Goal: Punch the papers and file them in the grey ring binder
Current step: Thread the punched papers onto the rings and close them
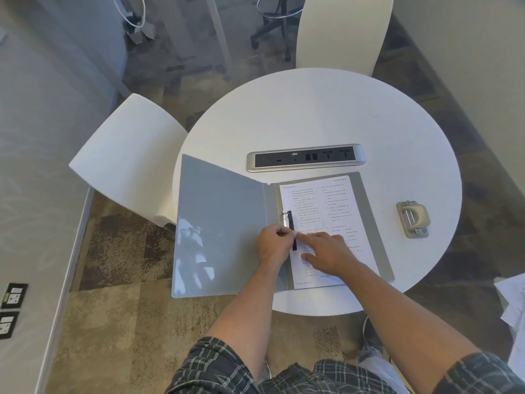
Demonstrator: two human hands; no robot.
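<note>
The grey ring binder [221, 223] lies open on the round white table [326, 115], its left cover hanging past the table's edge. Printed papers [321, 206] lie on its right half against the black ring bar [290, 220]; the upper ring is visible, the lower one is hidden by my fingers. My left hand [274, 247] pinches at the lower ring beside the bar. My right hand [326, 253] rests flat on the papers, its index finger pointing at the same spot. A metal hole punch [413, 218] sits to the right of the binder, apart from both hands.
A silver power and socket strip [305, 157] is set into the table behind the binder. White chairs stand at the left [127, 160] and at the far side [343, 32]. Loose sheets [514, 308] lie at the right edge of view.
</note>
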